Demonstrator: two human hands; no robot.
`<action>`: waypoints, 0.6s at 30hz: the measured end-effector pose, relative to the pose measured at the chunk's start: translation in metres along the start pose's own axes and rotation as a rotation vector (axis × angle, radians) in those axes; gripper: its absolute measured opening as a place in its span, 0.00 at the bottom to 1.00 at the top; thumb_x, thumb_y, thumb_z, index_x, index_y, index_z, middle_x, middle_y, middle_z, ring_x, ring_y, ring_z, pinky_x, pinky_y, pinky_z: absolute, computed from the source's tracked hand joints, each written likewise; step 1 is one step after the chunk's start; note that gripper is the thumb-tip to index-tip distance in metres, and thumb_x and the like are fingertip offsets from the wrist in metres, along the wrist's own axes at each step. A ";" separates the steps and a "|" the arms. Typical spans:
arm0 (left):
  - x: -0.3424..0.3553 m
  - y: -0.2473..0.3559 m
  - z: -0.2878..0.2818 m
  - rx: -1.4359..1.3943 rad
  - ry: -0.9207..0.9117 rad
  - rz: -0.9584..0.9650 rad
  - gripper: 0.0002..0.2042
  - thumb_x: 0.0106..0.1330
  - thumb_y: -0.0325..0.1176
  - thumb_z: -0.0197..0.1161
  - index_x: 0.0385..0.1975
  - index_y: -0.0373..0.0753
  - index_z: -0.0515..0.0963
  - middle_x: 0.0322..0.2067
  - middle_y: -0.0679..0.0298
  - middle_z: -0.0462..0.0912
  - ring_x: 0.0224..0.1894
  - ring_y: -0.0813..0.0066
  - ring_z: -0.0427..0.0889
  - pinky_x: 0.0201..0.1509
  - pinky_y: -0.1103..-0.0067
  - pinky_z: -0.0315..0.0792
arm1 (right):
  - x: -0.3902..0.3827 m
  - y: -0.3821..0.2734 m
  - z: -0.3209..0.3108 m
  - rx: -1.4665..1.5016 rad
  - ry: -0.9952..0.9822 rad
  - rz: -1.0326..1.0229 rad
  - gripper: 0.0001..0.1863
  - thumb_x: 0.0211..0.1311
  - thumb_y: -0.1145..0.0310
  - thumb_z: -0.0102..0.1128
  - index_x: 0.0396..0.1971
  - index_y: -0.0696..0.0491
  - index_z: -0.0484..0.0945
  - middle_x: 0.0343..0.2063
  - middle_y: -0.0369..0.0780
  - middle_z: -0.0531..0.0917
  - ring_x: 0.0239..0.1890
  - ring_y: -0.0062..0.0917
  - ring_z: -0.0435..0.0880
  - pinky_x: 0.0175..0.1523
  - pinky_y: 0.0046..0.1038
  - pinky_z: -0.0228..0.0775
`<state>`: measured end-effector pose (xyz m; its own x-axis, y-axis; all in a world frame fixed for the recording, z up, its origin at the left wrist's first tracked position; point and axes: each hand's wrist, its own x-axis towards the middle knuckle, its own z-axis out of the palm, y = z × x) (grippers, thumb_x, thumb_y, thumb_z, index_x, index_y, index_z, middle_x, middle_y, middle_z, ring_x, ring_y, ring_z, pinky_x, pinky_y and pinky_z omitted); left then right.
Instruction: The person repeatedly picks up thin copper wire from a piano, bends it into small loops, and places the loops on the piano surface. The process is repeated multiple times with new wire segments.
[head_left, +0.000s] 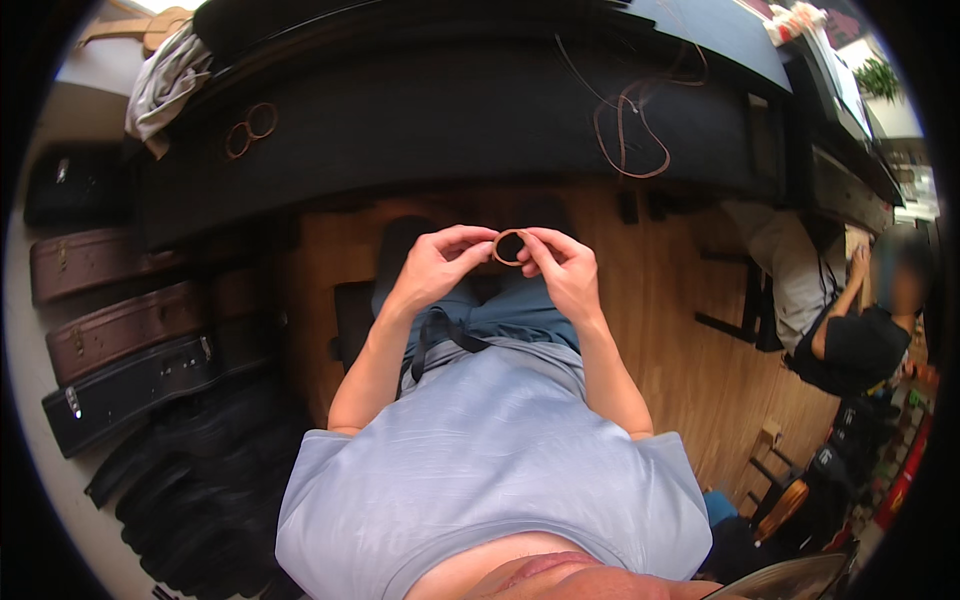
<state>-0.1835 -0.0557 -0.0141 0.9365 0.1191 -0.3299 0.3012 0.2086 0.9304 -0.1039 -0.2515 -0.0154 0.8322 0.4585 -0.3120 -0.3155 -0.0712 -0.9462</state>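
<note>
A thin light-brown ring (497,244) is held up in front of my lap, its dark opening showing. My left hand (440,264) pinches its left side between thumb and fingertips. On the opposite side my right hand (562,272) grips the rim, also between thumb and fingers. Just beyond the hands runs the front of a dark workbench (400,160). Two similar thin rings (262,121) lie side by side on its left part. Toward the right, thin brown strips (640,150) lie in loose loops.
A grey cloth (170,85) drapes over the bench's left end. Brown and black instrument cases (125,340) are stacked at my left. To the right, another person (865,340) in a dark top works at a bench. Wooden flooring (660,330) shows between us.
</note>
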 end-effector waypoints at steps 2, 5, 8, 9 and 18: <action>-0.002 0.004 0.001 0.004 0.015 0.000 0.11 0.69 0.29 0.65 0.48 0.32 0.82 0.42 0.61 0.86 0.46 0.76 0.84 0.52 0.79 0.78 | 0.000 0.000 0.001 -0.014 -0.009 -0.009 0.11 0.70 0.70 0.61 0.46 0.59 0.84 0.30 0.37 0.86 0.29 0.15 0.82 0.37 0.18 0.77; -0.004 -0.001 0.001 0.119 0.044 0.039 0.10 0.68 0.30 0.66 0.44 0.33 0.84 0.40 0.63 0.86 0.42 0.78 0.84 0.50 0.80 0.78 | -0.001 -0.001 0.005 0.001 -0.031 -0.012 0.11 0.70 0.71 0.61 0.46 0.60 0.84 0.30 0.37 0.86 0.29 0.15 0.82 0.37 0.18 0.77; -0.008 0.009 0.001 0.083 0.088 0.008 0.09 0.67 0.33 0.68 0.41 0.35 0.86 0.36 0.66 0.86 0.37 0.83 0.83 0.41 0.83 0.75 | 0.001 0.000 0.008 0.029 -0.052 -0.043 0.15 0.70 0.70 0.61 0.52 0.59 0.81 0.37 0.39 0.87 0.33 0.16 0.84 0.37 0.19 0.78; -0.008 0.015 -0.003 0.101 0.144 0.079 0.08 0.67 0.32 0.68 0.40 0.35 0.86 0.36 0.66 0.86 0.38 0.83 0.82 0.42 0.83 0.75 | 0.000 -0.002 0.009 0.047 -0.042 -0.058 0.16 0.70 0.70 0.61 0.54 0.59 0.80 0.38 0.40 0.87 0.34 0.17 0.84 0.38 0.19 0.79; 0.019 0.092 -0.140 0.129 0.881 0.424 0.12 0.67 0.33 0.69 0.44 0.33 0.86 0.30 0.66 0.86 0.31 0.85 0.80 0.36 0.85 0.76 | 0.002 0.007 -0.001 0.032 0.015 -0.091 0.20 0.71 0.69 0.60 0.59 0.58 0.75 0.46 0.43 0.85 0.37 0.19 0.85 0.38 0.20 0.80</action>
<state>-0.1638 0.1021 0.0427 0.5183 0.8512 0.0832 0.0379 -0.1200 0.9920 -0.1039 -0.2518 -0.0228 0.8649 0.4483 -0.2260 -0.2520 -0.0017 -0.9677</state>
